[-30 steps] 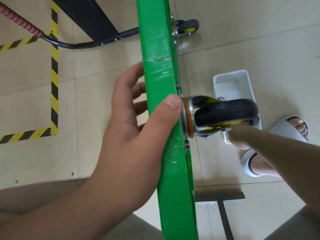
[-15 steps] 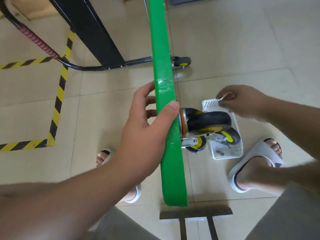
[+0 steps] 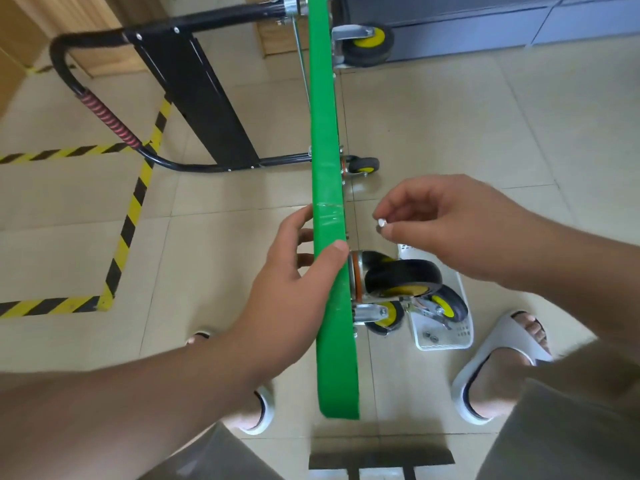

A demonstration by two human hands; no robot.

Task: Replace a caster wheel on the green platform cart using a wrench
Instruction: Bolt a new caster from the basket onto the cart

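Note:
The green platform cart point(image 3: 325, 140) stands on its side edge, deck edge facing me. My left hand point(image 3: 294, 282) grips that edge, thumb on the near face and fingers behind. Just right of my thumb a black caster wheel with a yellow hub point(image 3: 401, 277) sits against the cart's underside. My right hand point(image 3: 446, 223) hovers above the caster and pinches a small silver bolt or nut point(image 3: 382, 222) between thumb and fingertips. No wrench is visible.
A white plastic basket point(image 3: 446, 336) on the floor holds a spare caster and small nuts. Two more casters are mounted farther along the cart. The black folded handle point(image 3: 194, 98) lies left. Yellow-black floor tape point(image 3: 128, 220) marks the tiles. My sandalled feet flank the cart.
My right hand rose from the basket to above the caster, now pinching a small silver fastener. My head pulled back, showing more of the cart. The left hand kept its grip.

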